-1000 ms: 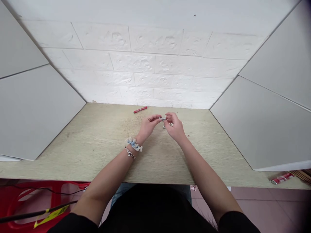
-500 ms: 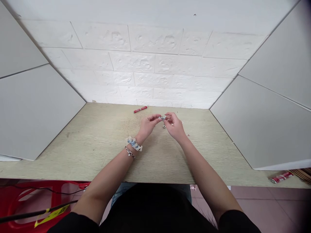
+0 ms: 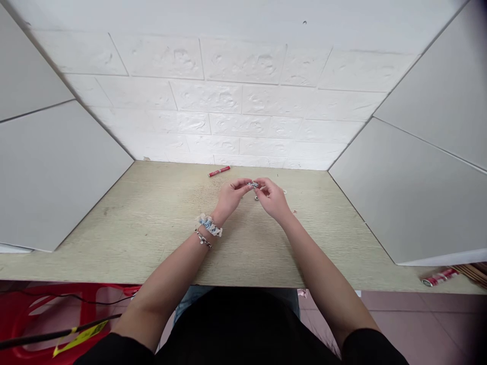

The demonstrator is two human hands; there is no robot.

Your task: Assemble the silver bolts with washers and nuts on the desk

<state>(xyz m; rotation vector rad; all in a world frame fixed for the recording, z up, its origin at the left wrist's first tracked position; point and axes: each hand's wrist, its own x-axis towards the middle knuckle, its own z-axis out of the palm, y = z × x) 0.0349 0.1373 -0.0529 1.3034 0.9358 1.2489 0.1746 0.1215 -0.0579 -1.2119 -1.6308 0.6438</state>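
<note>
Left hand (image 3: 229,197) and right hand (image 3: 274,200) pinch a small, shiny metallic piece (image 3: 252,185) above the grainy table (image 3: 247,258); on the table, a ring (image 3: 256,198).

The left hand (image 3: 229,197) and right hand (image 3: 274,200) meet at a small metal piece (image 3: 252,185), closing the gap between their fingertips. On the body side of that meeting point, a small ring (image 3: 256,198) on the table (image 3: 243,253) obstructs a low pass between the hands; nearer the body, the space between the forearms is open. Beyond the left hand lies a red pen-shaped tube (image 3: 219,171), and behind it the wall (image 3: 243,116) stops forward reach. A flat pale bit (image 3: 285,192) sits just beside the right hand. Outward from each hand there is broad sideways room, ending at the left panel (image 3: 57,182) and right panel (image 3: 418,197).
</note>
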